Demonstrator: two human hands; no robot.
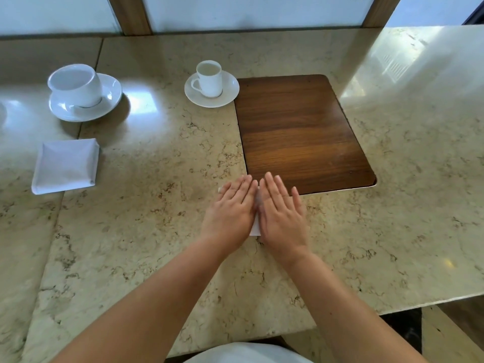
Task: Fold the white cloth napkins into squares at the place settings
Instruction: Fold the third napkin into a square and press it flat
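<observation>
Both my hands lie flat, side by side, on a white cloth napkin (255,228) on the marble table, just in front of the wooden placemat. My left hand (230,209) and my right hand (281,210) cover almost all of it. Only a white strip between the hands and a small corner at the upper left show. The fingers are stretched out and pressed down, not gripping. A second white napkin (65,166), folded into a square, lies at the left place setting.
A dark wooden placemat (301,132) lies beyond my hands. A small white cup on a saucer (211,86) touches its far left corner. A larger cup and saucer (83,94) stand at the far left. The table's front edge steps back at right.
</observation>
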